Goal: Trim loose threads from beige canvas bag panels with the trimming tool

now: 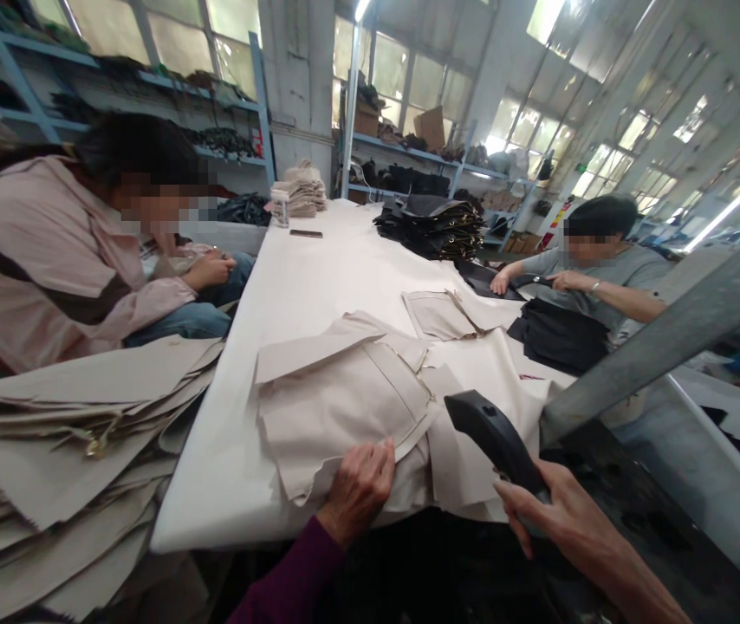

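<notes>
We see L hand (360,490) resting open, not gripping, on beige canvas panel (337,416) w/ sewn pocket. R hand (529,511) clenches black handheld tool (493,438), beside white worktable (214,485).

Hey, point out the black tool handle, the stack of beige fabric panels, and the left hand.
Black tool handle (493,438): head view, on its upper grip.
Stack of beige fabric panels (51,468): head view, on the top panel.
Left hand (360,490): head view, on the back of the hand.
</notes>
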A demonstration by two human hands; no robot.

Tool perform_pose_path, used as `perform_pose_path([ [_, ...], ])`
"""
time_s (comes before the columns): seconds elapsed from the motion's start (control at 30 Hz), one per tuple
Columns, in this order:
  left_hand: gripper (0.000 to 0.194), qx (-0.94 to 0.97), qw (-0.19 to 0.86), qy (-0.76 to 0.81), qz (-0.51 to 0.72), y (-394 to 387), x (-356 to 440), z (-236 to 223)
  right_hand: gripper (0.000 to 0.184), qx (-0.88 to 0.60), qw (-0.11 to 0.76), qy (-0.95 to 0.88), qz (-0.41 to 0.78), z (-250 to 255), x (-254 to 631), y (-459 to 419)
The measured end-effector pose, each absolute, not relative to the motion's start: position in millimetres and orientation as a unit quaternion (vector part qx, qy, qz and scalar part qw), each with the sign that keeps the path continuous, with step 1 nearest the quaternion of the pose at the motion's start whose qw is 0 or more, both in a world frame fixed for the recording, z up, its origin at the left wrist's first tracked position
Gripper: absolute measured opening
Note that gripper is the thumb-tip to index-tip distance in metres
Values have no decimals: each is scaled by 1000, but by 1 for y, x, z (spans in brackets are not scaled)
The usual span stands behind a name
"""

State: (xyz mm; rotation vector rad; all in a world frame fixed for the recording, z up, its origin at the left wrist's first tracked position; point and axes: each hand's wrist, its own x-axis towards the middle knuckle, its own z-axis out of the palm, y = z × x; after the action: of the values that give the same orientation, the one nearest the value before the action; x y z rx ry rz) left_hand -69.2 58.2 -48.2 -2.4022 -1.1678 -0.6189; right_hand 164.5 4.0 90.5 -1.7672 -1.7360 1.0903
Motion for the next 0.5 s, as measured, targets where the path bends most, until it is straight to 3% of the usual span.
perform_pose_path([
  [0.23, 35, -859, 208, -414, -217, 56, -70, -51, 24, -624, 192, -598, 465, 67, 140, 8],
  [0.5, 31, -861, 148, -437, -215, 49, -68, -39, 32, -649, 217, -605, 406, 81, 152, 22],
])
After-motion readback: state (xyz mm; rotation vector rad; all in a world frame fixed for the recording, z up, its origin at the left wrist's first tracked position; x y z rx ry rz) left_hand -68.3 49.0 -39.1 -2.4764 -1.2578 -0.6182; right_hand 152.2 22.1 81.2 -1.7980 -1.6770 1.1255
